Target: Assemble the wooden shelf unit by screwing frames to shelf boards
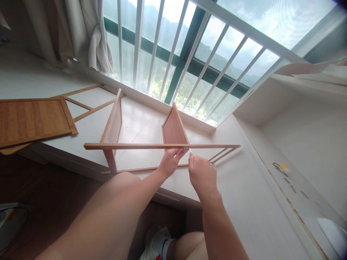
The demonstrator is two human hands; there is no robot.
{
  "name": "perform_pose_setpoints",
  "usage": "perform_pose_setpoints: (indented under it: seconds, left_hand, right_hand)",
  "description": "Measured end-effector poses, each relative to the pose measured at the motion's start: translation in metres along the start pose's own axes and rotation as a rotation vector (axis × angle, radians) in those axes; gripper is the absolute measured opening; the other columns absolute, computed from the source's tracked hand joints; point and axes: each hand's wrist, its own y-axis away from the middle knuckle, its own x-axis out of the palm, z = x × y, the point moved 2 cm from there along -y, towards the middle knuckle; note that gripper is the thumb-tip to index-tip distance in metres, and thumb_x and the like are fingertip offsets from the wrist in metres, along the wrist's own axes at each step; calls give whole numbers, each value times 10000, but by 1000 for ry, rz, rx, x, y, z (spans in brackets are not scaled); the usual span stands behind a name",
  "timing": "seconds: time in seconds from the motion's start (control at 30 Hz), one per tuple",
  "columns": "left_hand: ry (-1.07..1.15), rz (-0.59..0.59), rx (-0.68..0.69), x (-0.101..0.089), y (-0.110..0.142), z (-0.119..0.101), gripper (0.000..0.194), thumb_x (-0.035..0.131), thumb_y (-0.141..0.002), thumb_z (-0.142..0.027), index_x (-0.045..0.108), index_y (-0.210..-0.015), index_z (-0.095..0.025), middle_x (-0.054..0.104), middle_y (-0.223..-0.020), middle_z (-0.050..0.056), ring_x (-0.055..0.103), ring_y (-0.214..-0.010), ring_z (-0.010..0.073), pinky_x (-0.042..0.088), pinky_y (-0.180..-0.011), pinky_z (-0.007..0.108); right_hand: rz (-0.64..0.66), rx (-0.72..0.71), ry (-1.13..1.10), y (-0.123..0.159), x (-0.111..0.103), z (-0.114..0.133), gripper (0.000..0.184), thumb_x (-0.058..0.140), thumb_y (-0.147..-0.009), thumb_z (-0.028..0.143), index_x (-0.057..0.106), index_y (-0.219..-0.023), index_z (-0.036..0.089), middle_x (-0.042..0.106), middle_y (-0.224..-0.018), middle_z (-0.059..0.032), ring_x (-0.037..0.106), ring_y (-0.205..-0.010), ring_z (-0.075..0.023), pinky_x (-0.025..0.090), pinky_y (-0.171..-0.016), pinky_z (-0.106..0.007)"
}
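A partly built wooden shelf frame (135,146) stands on a white platform (244,202) by the window. My left hand (169,162) grips the long front rail of the frame, right under an upright wooden panel (175,130). My right hand (202,175) is closed in a pinch on a thin metal tool (191,151) whose tip touches the rail at the panel joint. A second upright panel (114,124) stands further left on the same rail.
A flat bamboo board (32,119) and a slatted wooden frame (89,103) lie on the platform at left. Window bars (173,47) and a curtain (92,39) are behind. Small hardware (282,168) lies on the right ledge. My knee and shoe are below.
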Motion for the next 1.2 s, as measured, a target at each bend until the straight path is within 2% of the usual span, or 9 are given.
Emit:
perform_pose_setpoints:
  seconds: [0.23, 0.33, 0.47, 0.6, 0.77, 0.83, 0.9, 1.0, 1.2]
  left_hand:
    - [26, -2, 32, -1, 1, -6, 443, 525, -825, -562, 729, -945, -187, 727, -832, 45, 646, -874, 237, 501, -755, 323]
    - [21, -17, 32, -1, 1, -6, 443, 530, -822, -560, 727, -924, -176, 722, -817, 47, 641, -876, 237, 502, -749, 322]
    - [12, -28, 29, -1, 1, -6, 430, 537, -826, -541, 722, -899, -159, 718, -815, 51, 640, -858, 221, 499, -739, 309]
    - [13, -41, 21, 0, 1, -5, 406, 539, -833, -523, 722, -902, -167, 718, -833, 48, 642, -840, 206, 495, -744, 299]
    - [31, -69, 14, -1, 1, -1, 395, 557, -829, -508, 714, -933, -161, 719, -892, 64, 640, -874, 205, 494, -780, 301]
    - [33, -63, 18, -1, 1, -1, 390, 565, -826, -504, 712, -938, -161, 718, -892, 65, 639, -883, 206, 494, -791, 305]
    - [33, -52, 23, -2, 0, -1, 384, 565, -826, -502, 711, -936, -163, 717, -886, 64, 640, -887, 209, 495, -797, 311]
    - [35, -41, 27, -2, 0, -1, 379, 565, -825, -504, 712, -921, -168, 716, -869, 60, 642, -890, 217, 500, -800, 321]
    - [22, -44, 25, -2, -1, -3, 388, 553, -831, -505, 713, -916, -161, 721, -878, 60, 646, -894, 220, 504, -803, 323]
  right_hand:
    - [-22, 27, -79, 0, 4, -1, 511, 234, -975, 368, 620, -703, 171, 646, -664, -116, 571, -579, -186, 260, -536, -282]
    - [-56, 7, -279, -3, 9, -6, 516, 256, -966, 398, 537, -592, 180, 608, -584, -93, 533, -541, -175, 273, -532, -287]
    - [6, 54, -872, -6, 24, -9, 521, 307, -943, 466, 356, -490, 213, 435, -391, -2, 442, -412, -134, 310, -487, -274]
    - [103, 190, -1535, -5, 42, -2, 469, 356, -925, 456, 299, -520, 225, 309, -342, 60, 354, -321, -110, 274, -405, -256]
    - [467, 189, -2268, 1, 42, 9, 407, 365, -941, 275, 202, -574, 211, 242, -399, 78, 260, -356, -79, 246, -409, -222]
    - [517, 207, -2453, 3, 37, 11, 403, 372, -944, 217, 175, -593, 203, 232, -435, 80, 233, -377, -68, 249, -418, -202]
    - [528, 231, -2569, 5, 34, 12, 400, 369, -950, 196, 166, -605, 200, 226, -452, 81, 227, -389, -65, 254, -425, -190]
    - [547, 259, -2618, 7, 33, 15, 399, 366, -955, 208, 163, -610, 201, 211, -453, 81, 217, -395, -69, 251, -424, -191]
    - [494, 235, -2468, 11, 34, 21, 413, 366, -944, 288, 179, -587, 202, 199, -416, 78, 192, -380, -79, 226, -416, -222]
